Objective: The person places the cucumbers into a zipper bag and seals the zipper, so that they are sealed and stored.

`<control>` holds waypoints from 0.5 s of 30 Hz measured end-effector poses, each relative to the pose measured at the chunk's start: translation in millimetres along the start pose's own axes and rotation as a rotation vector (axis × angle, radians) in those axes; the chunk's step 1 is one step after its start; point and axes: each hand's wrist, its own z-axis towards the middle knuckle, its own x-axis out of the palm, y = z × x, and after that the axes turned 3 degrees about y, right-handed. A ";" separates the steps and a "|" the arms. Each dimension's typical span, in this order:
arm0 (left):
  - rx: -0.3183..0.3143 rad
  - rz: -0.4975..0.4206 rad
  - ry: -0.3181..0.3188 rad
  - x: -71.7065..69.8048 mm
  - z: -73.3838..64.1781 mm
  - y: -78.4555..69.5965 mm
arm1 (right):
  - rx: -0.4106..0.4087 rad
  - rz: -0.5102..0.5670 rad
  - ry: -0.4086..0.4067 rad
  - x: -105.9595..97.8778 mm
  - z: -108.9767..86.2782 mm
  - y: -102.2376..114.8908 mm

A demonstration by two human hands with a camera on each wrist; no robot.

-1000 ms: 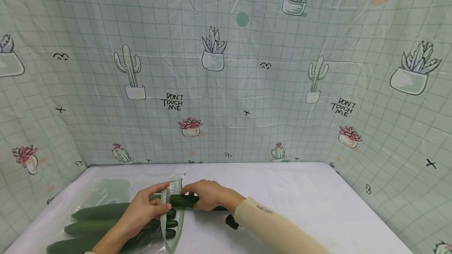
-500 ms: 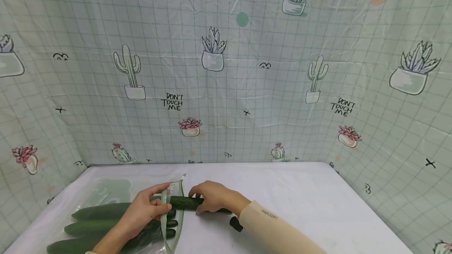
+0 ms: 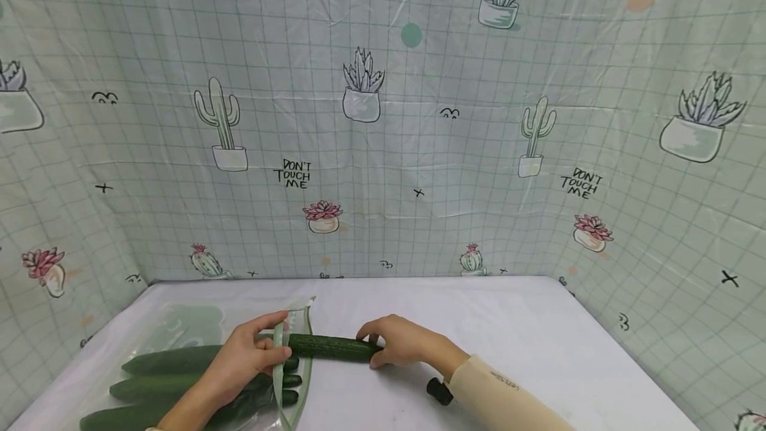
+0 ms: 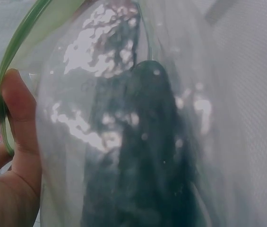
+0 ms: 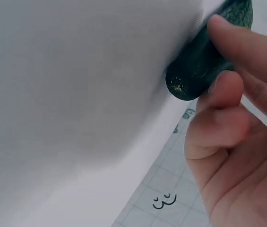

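A clear plastic bag (image 3: 137, 331) with a green-edged mouth lies on the left of the table, with several cucumbers (image 3: 155, 388) inside. Between thumb and fingers, my left hand (image 3: 242, 358) pinches the green rim of the bag's mouth, also visible in the left wrist view. One dark green cucumber (image 3: 329, 347) lies partly in the mouth, its other part out on the table to the right. My right hand (image 3: 403, 341) holds this cucumber near its outer end; in the right wrist view the thumb and fingers lie on either side, with the blunt tip (image 5: 178, 87) showing.
A white cloth covers the table (image 3: 514, 331). A hanging sheet (image 3: 383, 151) printed with cacti encloses the back and both sides. The small black object (image 3: 439, 391) sits at the right wrist, below the sleeve.
My right hand has slid rightward along the cucumber to its outer end, leaving more of it uncovered. The left hand keeps its place on the bag's rim.
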 end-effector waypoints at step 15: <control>0.009 -0.004 0.001 -0.6 -0.1 0.9 | 0.031 -0.115 -0.065 1.4 -1.7 4.4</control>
